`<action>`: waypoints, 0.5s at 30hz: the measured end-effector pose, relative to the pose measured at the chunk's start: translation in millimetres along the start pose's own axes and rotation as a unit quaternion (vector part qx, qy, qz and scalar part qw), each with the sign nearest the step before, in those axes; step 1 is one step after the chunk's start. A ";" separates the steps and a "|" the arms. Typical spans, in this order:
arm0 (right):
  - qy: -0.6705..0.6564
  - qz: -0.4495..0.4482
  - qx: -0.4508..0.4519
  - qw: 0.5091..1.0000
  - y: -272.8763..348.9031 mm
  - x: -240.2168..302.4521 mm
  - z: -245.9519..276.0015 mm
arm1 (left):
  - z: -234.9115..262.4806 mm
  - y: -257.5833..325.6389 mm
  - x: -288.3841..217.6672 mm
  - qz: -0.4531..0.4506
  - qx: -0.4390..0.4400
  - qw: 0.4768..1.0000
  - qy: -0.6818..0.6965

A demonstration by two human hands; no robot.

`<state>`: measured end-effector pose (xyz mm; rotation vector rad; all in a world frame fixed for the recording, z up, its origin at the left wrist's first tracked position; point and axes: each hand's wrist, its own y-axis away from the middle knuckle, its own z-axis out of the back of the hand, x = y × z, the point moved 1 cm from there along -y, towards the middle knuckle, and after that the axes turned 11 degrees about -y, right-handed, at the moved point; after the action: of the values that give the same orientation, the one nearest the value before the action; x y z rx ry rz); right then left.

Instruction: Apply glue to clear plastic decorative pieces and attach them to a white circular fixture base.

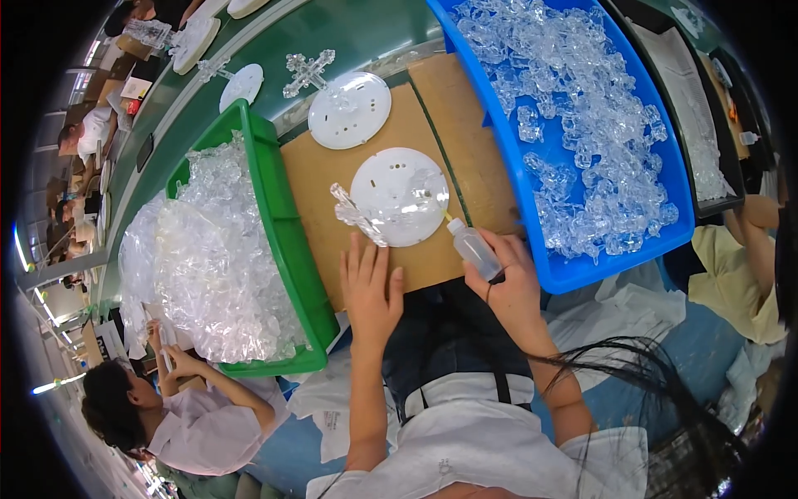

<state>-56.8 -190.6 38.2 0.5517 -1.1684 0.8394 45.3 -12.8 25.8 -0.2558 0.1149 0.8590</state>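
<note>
Head-mounted fisheye view, looking steeply down from close above onto the table (432, 166); forearms entering from the lower edge.

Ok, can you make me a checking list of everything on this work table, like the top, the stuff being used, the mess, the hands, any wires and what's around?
Surface: brown cardboard sheet lying on a green table.
Job's things: white round disc with clear plastic pieces on it; small squeeze bottle with its nozzle at the disc's edge.
Clutter: second white disc beside a clear plastic cross; green bin of clear wrapped parts; blue bin of clear crystal pieces.
Hands: left hand flat on the cardboard, fingertips by the disc; right hand gripping the bottle.
Cables: nothing seen.
Surroundings: another person working at lower left; more discs farther along the table.
</note>
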 end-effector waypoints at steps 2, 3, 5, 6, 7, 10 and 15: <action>-0.024 -0.037 -0.013 0.999 1.5 4.1 2.6 | -2.7 5.7 -11.8 -0.018 0.007 1.000 0.000; -0.008 -0.042 -0.021 0.999 2.3 7.0 3.5 | -4.1 9.0 -17.7 -0.018 0.008 1.000 0.019; 0.009 -0.048 -0.031 0.998 7.1 8.2 4.6 | -7.8 12.8 -27.8 -0.017 0.002 0.999 0.045; -0.036 -0.070 -0.045 0.996 12.1 6.5 4.9 | -9.0 13.4 -28.8 -0.017 0.002 0.999 0.046; -0.081 -0.093 -0.059 0.991 15.9 4.1 5.0 | -10.0 14.0 -29.4 -0.016 -0.008 0.999 0.051; -0.033 0.022 -0.069 0.997 23.8 -4.3 4.8 | -10.9 13.6 -29.5 -0.017 -0.012 0.998 0.057; 0.018 0.027 -0.046 0.998 22.5 -5.7 -0.6 | -11.7 14.2 -27.9 -0.026 -0.004 0.998 0.052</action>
<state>-75.5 -178.6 31.6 0.4287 -1.1878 0.8337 16.3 -27.5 17.7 -0.3098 0.2006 0.7951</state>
